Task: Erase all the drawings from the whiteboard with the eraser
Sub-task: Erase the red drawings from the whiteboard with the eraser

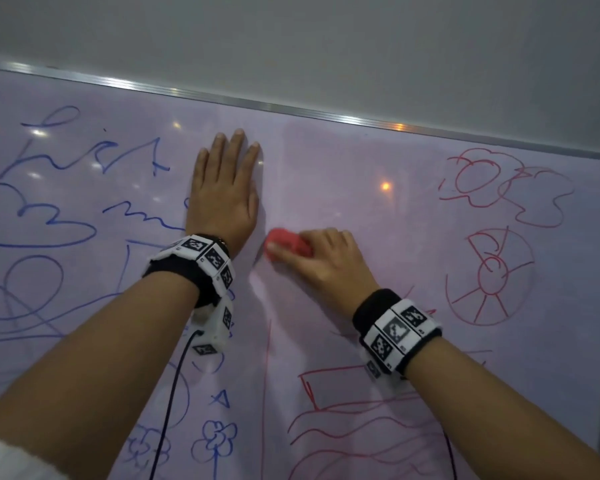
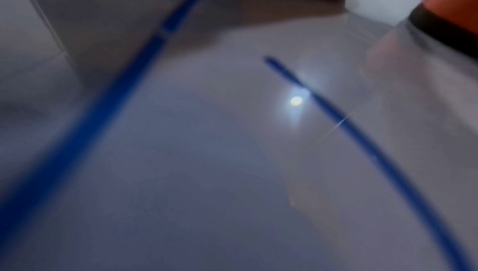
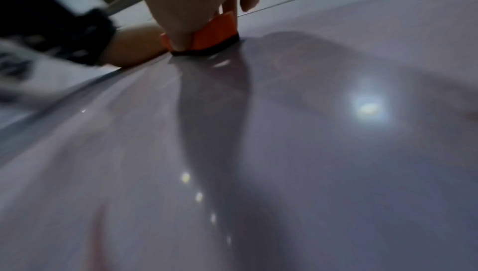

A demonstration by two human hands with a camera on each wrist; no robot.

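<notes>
Two hands on whiteboard [image 1: 326,161]. Left hand [image 1: 224,192] flat, fingers straight, holds nothing, just beside eraser [image 1: 286,242]. Right hand [image 1: 326,258] grips eraser; best press flat, rub toward red drawings [image 1: 499,188] right of eraser.

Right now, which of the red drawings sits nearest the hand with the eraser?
The red box outline, just below the right hand holding the eraser. The red wheel and scribbled clouds lie farther right.

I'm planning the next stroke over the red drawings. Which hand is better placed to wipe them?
The right hand: it already grips the eraser, pad down on the whiteboard, with the red drawings on its side. The left hand lies flat on the board, holding nothing.
</notes>
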